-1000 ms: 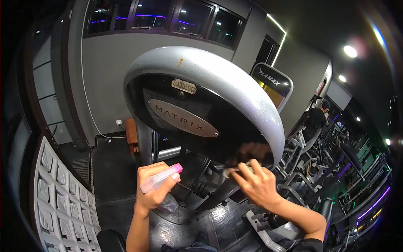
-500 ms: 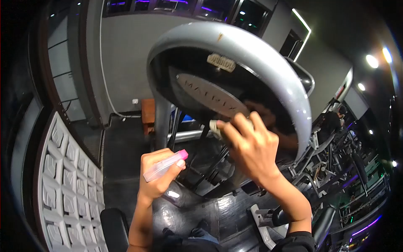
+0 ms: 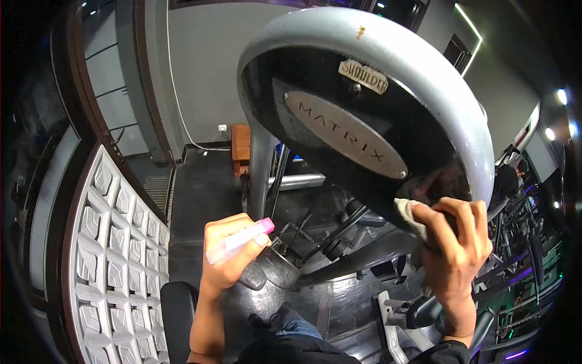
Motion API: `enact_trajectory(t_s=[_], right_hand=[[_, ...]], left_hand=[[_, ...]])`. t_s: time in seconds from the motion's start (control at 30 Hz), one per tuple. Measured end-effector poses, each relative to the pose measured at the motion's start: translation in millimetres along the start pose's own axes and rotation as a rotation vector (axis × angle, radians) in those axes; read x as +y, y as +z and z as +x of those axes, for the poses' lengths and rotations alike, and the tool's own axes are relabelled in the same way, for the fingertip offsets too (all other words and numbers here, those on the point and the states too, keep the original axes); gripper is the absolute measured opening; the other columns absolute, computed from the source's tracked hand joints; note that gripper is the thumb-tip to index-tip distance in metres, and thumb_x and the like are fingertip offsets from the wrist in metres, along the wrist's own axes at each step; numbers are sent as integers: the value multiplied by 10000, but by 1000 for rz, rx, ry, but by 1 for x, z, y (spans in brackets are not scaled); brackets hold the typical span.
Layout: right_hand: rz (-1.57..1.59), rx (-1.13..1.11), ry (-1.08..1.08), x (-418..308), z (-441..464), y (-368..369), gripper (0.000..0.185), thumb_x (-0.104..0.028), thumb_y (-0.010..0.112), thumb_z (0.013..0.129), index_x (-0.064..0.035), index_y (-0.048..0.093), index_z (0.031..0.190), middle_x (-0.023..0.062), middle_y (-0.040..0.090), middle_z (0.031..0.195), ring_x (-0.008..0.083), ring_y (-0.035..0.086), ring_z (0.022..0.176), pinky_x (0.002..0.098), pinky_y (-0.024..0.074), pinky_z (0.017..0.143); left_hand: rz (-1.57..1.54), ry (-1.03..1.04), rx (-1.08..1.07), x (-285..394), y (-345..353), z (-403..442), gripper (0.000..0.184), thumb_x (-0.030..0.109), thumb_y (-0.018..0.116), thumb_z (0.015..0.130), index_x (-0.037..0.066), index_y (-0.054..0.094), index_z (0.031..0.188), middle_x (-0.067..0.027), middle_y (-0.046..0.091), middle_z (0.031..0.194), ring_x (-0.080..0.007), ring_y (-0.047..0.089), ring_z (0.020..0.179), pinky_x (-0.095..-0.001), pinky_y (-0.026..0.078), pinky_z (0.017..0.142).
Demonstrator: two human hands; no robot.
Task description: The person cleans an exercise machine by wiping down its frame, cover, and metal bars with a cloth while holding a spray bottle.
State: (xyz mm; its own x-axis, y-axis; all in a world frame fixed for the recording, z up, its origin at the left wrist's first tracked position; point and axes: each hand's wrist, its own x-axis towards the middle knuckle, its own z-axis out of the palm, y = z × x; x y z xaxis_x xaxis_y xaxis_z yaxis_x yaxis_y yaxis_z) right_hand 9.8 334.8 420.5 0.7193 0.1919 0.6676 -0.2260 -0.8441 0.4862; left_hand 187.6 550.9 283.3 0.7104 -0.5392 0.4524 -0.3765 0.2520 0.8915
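A small translucent bottle (image 3: pixel 233 244) with a pink cap is held in my left hand (image 3: pixel 227 258), whose fingers wrap round it, low and left of the machine. My right hand (image 3: pixel 456 242) grips a pale cloth (image 3: pixel 411 213) against the lower right part of the machine's black panel (image 3: pixel 327 158). The panel carries an oval MATRIX plate (image 3: pixel 345 133) and a worn SHOULDER label (image 3: pixel 364 76). A thick silver rim (image 3: pixel 424 67) curves around its top and right side.
White patterned panelling (image 3: pixel 121 255) stands at the left. A brown box (image 3: pixel 240 148) sits near the back wall. Below are a black padded seat (image 3: pixel 177 315) and metal frame parts (image 3: pixel 391 327). More gym machines and a person (image 3: pixel 506 182) are at the far right.
The view has shifted, so the machine appears farther right and higher. My right hand has moved with the cloth along the panel to its lower right. My left hand still holds the bottle.
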Motion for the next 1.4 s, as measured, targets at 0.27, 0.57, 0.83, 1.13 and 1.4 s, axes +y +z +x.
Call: enact_trajectory(t_s=[0.27,0.57,0.83,1.13,1.4], right_hand=[[12,184,-225,-21,51,44,328,-151,743,593,-128,734,920,-8,611,888,173,534,689,250,454,523],[-27,93,-96,7,20,-1,309,-127,755,561,-137,730,869,-9,594,803,168,521,628,245,413,481],[-127,87,203,-19,36,-8,374,-108,794,556,-175,753,921,-13,606,797,178,522,677,273,449,530],[-157,194,368,-59,75,23,363,-146,780,621,-170,749,982,-7,604,830,186,526,692,293,450,586],[-159,466,905,-59,44,19,231,-26,720,707,-33,697,937,104,655,855,227,644,788,312,496,717]], left_hand=[[-41,158,-98,13,25,43,255,183,645,817,-67,687,792,-123,635,673,-200,572,583,-308,435,563],[-135,212,-252,11,32,85,296,223,648,841,-70,682,812,-131,633,674,-224,600,596,-314,433,549],[-214,280,-459,13,18,134,338,286,667,842,-51,674,819,-106,612,650,-211,595,554,-304,426,527],[-328,434,-673,27,-2,182,350,297,658,849,-46,642,787,-109,559,621,-238,550,524,-327,411,517],[-303,496,-783,34,0,195,346,286,640,881,-29,617,739,-102,527,594,-242,509,468,-331,377,457]])
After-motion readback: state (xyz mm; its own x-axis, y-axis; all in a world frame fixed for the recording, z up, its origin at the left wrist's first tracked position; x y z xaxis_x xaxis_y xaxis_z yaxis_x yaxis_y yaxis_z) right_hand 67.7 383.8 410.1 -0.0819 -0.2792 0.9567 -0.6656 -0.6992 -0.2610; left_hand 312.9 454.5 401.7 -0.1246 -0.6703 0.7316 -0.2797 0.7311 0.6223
